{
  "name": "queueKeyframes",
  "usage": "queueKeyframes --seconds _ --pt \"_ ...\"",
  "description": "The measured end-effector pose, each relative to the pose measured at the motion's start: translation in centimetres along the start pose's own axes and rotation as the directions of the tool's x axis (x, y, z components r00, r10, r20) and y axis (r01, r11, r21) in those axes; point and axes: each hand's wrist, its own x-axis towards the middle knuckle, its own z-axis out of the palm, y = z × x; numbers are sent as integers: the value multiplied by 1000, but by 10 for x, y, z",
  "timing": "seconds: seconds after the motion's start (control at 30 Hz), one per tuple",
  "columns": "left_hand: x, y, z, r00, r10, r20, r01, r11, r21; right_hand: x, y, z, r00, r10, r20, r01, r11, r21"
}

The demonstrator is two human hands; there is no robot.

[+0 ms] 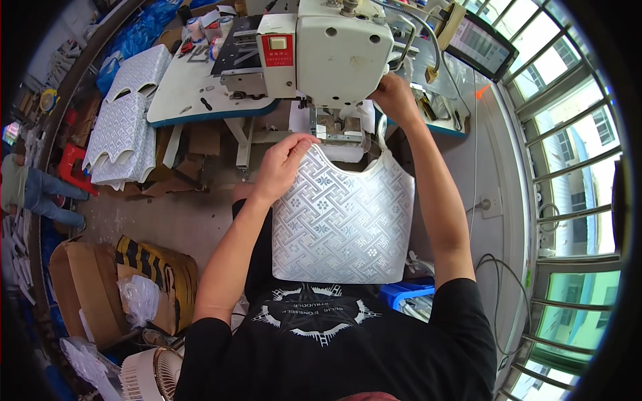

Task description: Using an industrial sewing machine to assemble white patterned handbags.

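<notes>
The left hand (284, 164) curls its fingers over the upper left corner of the silver patterned bag panel (342, 217), pinching it so the top edge stays fed under the sewing machine (334, 47) just beyond the fingertips. The right hand (396, 97) reaches past the panel's right strap to the machine head; its fingers look bent there, but I cannot tell what they grip. 2 stacks of like panels (124, 127) lie well off to the left.

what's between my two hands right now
In the head view, the sewing machine's presser clamp and the white patterned bag's top edge lie between left hand and right hand.
</notes>
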Motion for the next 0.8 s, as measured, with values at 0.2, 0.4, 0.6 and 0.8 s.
queueKeyframes --seconds 0.2,0.4,0.6,0.8 --pt "10 2 -7 999 -45 26 47 997 -56 5 8 6 992 -124 -33 123 992 -23" --pt "17 10 -14 992 -73 107 69 997 39 -3 13 25 940 -342 9 340 931 -134" --pt "17 37 -12 939 -90 333 -63 904 423 -11 3 38 937 -348 -9 344 929 -139" --pt "14 61 -5 898 -239 370 -210 506 837 -20 -2 40 956 -293 -21 287 947 -143"
